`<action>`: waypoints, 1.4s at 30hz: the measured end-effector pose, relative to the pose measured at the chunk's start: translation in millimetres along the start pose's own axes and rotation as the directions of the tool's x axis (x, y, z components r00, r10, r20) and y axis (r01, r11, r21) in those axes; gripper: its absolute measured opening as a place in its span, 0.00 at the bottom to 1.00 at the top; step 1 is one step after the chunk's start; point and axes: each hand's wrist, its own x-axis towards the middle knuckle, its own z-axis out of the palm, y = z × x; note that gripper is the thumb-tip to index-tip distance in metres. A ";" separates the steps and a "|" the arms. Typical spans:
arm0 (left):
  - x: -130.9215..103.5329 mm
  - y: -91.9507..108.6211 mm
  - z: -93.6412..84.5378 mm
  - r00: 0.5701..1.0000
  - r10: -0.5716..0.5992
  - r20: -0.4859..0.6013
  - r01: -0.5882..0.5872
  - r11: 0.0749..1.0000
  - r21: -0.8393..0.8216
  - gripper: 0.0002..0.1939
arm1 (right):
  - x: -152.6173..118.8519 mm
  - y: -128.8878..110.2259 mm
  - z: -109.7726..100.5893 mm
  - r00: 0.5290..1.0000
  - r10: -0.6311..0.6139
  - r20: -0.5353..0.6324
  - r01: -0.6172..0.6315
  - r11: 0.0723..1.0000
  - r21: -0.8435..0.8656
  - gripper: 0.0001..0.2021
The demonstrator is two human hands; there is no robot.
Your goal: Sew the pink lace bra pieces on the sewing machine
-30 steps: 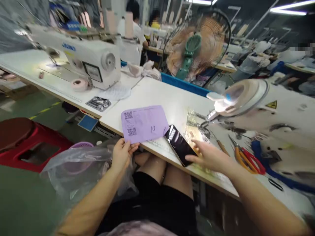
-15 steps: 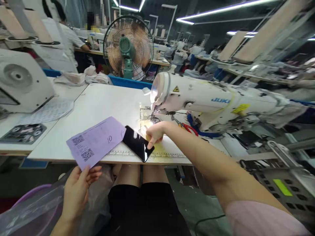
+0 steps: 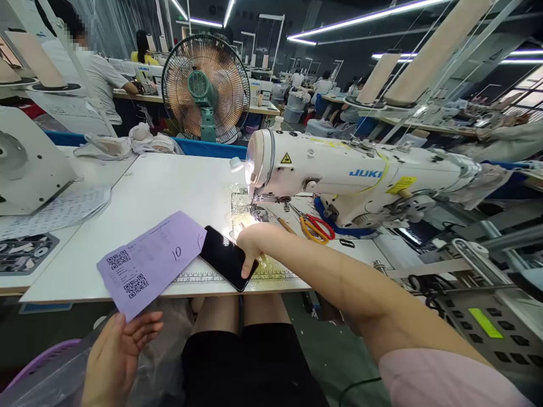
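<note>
A purple paper slip (image 3: pixel 153 260) with QR codes and a handwritten 10 lies partly over the front edge of the white table. My left hand (image 3: pixel 116 350) pinches its lower corner, the other fingers loosely curled. A black phone (image 3: pixel 224 257) rests at the table's front edge, its left end touching the slip's right corner. My right hand (image 3: pixel 250 246) grips the phone's right end, thumb on top, other fingers hidden behind. Just beyond that hand is the lit needle area of a white sewing machine (image 3: pixel 322 167).
Red and orange-handled scissors (image 3: pixel 316 226) lie right of the needle area. A printed ruler (image 3: pixel 199 278) runs along the table (image 3: pixel 148 186) front. A fan (image 3: pixel 206 90) stands behind. Papers (image 3: pixel 63 209) and a bobbin tray (image 3: pixel 27 253) are at left. People work further back.
The view has shifted, so the table and both hands appear lower and further left. Both hands keep their holds on the slip and the phone.
</note>
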 end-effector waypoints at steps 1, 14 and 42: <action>1.6 0.7 -4.0 1.000 -0.026 -0.002 0.026 1.000 -0.004 0.38 | 0.7 0.5 0.2 1.000 0.002 0.001 -0.002 1.000 0.006 0.20; -8.7 38.1 20.2 0.995 -0.035 -0.094 0.037 0.999 0.023 0.21 | 1.6 -3.2 -0.9 1.000 0.000 0.024 0.000 1.000 -0.023 0.21; -7.5 32.5 22.7 0.980 0.015 -0.197 -0.032 0.996 -0.083 0.25 | -1.3 4.0 7.4 0.995 0.008 -0.100 -0.005 1.000 0.025 0.24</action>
